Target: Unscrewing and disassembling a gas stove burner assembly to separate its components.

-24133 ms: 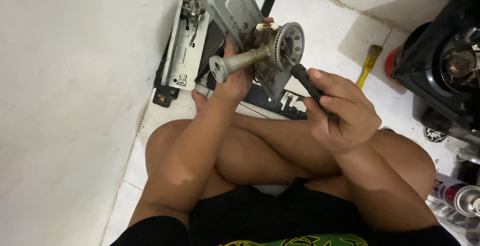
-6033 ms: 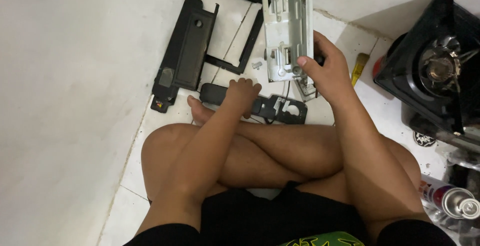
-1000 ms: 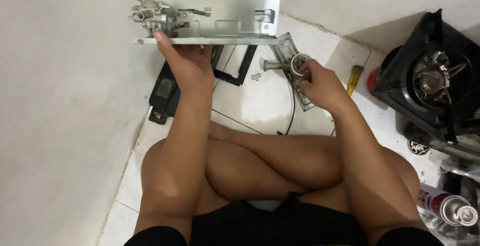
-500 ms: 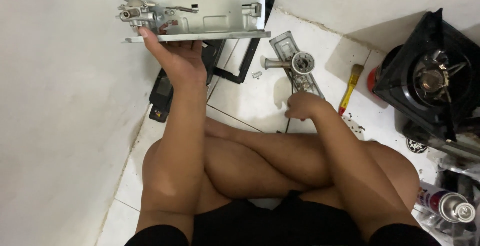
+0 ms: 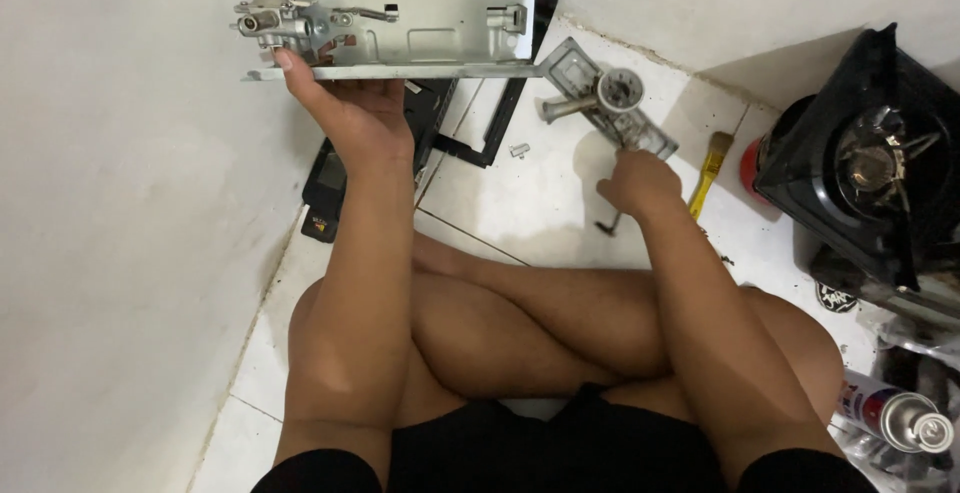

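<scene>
I am holding the grey sheet-metal chassis (image 5: 400, 25) up off the floor with my left hand (image 5: 352, 118), fingers gripping its lower folded edge near the end where the valve fitting (image 5: 275, 21) is sitting. My right hand (image 5: 636, 181) is resting low on the white tiled floor (image 5: 520, 203), curled around a thin dark tool (image 5: 607, 225) whose tip is poking out below the knuckles; I cannot tell how firmly it is clenched. Just beyond that hand the burner bracket (image 5: 610, 103) is lying flat, with a yellow-handled brush (image 5: 708, 171) beside it and a black stove body (image 5: 870, 163) well off to the right. I am judging the chassis as light but stiff, with thin, possibly sharp pressed edges, and heavier toward the valve end, so taking it by the folded rim close to that end looks steadiest.
</scene>
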